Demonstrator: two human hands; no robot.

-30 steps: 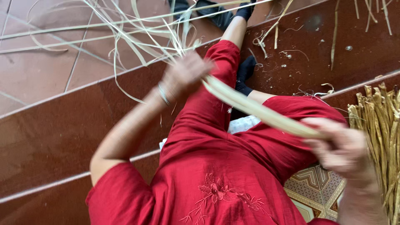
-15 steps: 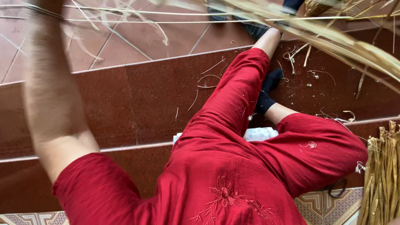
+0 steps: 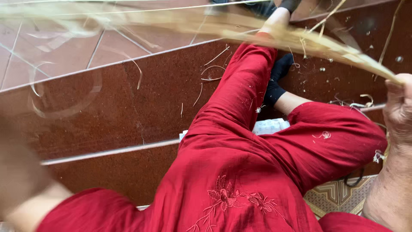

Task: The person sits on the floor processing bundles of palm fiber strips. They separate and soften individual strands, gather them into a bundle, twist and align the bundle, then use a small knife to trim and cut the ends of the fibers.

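Here the right hand (image 3: 399,109) grips a pale straw bundle (image 3: 257,30) stretched over the tile floor (image 3: 141,94); left hand's grip cannot be told.

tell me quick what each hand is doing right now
Left hand: out of frame; only a blurred forearm shows.
Right hand: closed on the end of a pale straw bundle.
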